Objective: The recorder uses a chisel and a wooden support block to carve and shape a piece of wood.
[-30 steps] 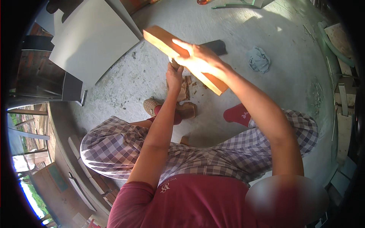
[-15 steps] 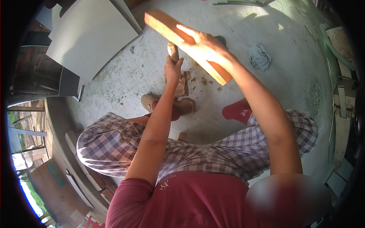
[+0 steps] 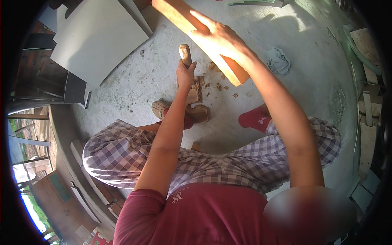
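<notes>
My left hand (image 3: 185, 74) is wrapped round the upright wooden handle of a chisel (image 3: 185, 52), whose pale, worn top sticks out above the fist; its blade is hidden. Below that hand lies a brown piece of wood (image 3: 195, 94) with a rough, cut surface, partly covered by my forearm. My right hand (image 3: 226, 43) grips a thick, long wooden block (image 3: 173, 16) in bright sunlight, fingers spread over its side. The block slants from far left to near right, raised beyond and to the right of the handle, apart from it.
Wood chips (image 3: 219, 87) are scattered on the concrete floor (image 3: 134, 73). A brown clog (image 3: 158, 109) and my red-socked foot (image 3: 255, 119) are nearby. A crumpled grey-blue cloth (image 3: 279, 61) lies at right, large pale boards (image 3: 98, 41) at far left, a ribbed hose (image 3: 359, 51) at the right edge.
My right hand has lifted the wooden block a little up and away, its far end now reaching the top edge. My left hand and the chisel stay in place.
</notes>
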Demonstrator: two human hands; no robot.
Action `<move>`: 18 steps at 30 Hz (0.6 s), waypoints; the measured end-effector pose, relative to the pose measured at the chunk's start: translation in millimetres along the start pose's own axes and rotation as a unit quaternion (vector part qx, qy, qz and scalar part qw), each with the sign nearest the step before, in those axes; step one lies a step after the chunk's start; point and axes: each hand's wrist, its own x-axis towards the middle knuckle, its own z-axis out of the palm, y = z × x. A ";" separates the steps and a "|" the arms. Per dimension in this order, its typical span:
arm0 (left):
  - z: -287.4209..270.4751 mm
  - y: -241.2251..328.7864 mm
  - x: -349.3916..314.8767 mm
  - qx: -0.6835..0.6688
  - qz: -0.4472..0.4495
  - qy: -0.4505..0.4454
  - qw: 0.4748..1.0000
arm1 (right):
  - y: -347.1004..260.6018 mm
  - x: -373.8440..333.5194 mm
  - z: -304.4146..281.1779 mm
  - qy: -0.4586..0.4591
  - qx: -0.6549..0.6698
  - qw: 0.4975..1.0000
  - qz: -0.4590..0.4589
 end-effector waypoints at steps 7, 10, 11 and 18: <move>12.3 -14.3 -6.9 -0.017 0.037 -0.005 0.999 | 72.2 9.6 55.7 -0.030 -0.133 0.991 -0.011; 3.4 -27.2 3.6 -0.002 0.006 0.009 1.000 | 26.2 4.4 25.9 -0.108 -0.044 0.992 0.037; 6.7 -20.9 -1.3 0.003 0.006 0.007 1.000 | 18.6 4.3 15.2 -0.096 -0.041 0.992 0.076; -4.0 -3.1 18.1 -0.099 -0.027 0.037 0.994 | 37.5 -2.7 15.6 0.097 0.061 0.993 -0.031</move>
